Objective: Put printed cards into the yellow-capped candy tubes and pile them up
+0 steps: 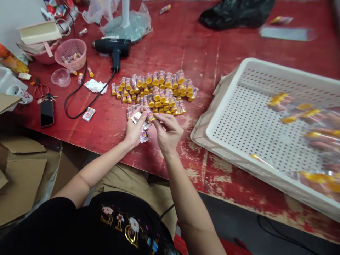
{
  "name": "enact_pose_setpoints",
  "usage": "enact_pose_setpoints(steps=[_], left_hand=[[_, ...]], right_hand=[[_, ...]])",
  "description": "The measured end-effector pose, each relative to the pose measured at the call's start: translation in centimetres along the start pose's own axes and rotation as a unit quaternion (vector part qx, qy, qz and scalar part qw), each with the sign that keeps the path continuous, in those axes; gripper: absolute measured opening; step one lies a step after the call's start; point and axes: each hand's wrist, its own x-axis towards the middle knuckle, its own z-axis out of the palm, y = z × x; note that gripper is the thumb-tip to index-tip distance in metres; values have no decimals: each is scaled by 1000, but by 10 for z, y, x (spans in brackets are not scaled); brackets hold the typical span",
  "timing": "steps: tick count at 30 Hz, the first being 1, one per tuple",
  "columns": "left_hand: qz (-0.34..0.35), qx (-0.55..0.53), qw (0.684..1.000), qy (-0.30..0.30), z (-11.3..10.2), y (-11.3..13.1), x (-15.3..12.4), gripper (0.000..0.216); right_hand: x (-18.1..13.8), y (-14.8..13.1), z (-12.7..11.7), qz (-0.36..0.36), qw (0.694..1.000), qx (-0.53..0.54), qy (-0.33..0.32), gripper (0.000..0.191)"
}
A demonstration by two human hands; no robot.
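My left hand (135, 128) and my right hand (168, 131) meet over the red table (186, 42), close to its near edge. Both pinch one small yellow-capped tube (149, 115) between their fingertips. The left hand also grips a small bunch of clear labelled wrappers (143, 136). Just beyond the hands lies a pile of several yellow-capped tubes (156, 90) lying side by side.
A white perforated tray (247, 120) at the right holds several wrapped tubes (308, 117). A black heat gun (113, 47) with its cord, a pink basket (71, 53), a phone (47, 112), scissors (41, 90) and a mug (18, 94) lie left. Cardboard (21, 177) sits below the table.
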Motion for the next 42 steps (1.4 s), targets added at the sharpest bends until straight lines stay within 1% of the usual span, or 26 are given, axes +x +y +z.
enact_pose_setpoints(steps=[4,8,11,14,16,18,20,21,23,25,27,29,31,33,35,37,38,39,40,41,42], left_hand=[[9,6,1000,-13,-10,2,2,50],[0,19,1000,7,-14,1,6,48],[-11,27,999,41,-23,4,8,42],[-42,39,995,86,-38,10,5,35],[-57,42,991,111,-49,14,1,31],[-58,35,989,129,-57,17,-3,29],[-59,26,989,131,-61,19,-7,30],[-59,21,990,124,-61,19,-8,31],[-57,11,994,95,-57,18,-11,33],[-49,1,998,47,-47,14,-16,33],[-46,-5,999,-1,-34,7,-25,31],[-58,4,998,-24,-19,-4,-35,31],[-74,35,997,-13,-3,-17,-44,35],[-82,70,994,-1,13,-34,-49,41],[-79,91,993,-7,32,-51,-51,47],[-78,100,992,-19,51,-64,-53,53],[-84,104,991,-22,61,-69,-55,55],[-97,111,989,-26,70,-72,-56,55],[-119,122,985,-32,78,-73,-58,55],[-144,133,980,-38,85,-73,-60,55],[-166,141,975,-42,90,-72,-62,56]], right_hand=[[-4,4,6,-26,1000,7,-3,18],[-8,10,10,-42,999,-17,-5,18],[-7,21,19,-42,998,-42,1,18],[0,39,35,-50,995,-92,-1,21],[6,51,46,-65,988,-138,-23,23],[12,58,54,-75,976,-191,-68,25],[13,55,55,-75,963,-230,-119,26],[12,50,53,-72,961,-234,-132,26],[4,33,44,-44,972,-194,-122,25],[-7,11,30,22,987,-109,-113,22],[-18,-9,12,92,986,-41,-135,17],[-25,-23,-8,133,980,-24,-146,15],[-29,-32,-31,145,980,-53,-122,15],[-29,-38,-58,134,980,-105,-105,16],[-22,-40,-91,120,972,-153,-128,20],[-6,-37,-135,122,958,-196,-172,22],[6,-32,-160,134,943,-249,-178,21],[22,-25,-188,154,917,-328,-165,21],[40,-15,-217,177,881,-418,-132,23],[59,-3,-246,208,816,-533,-82,28],[78,10,-274,234,774,-587,-45,33]])
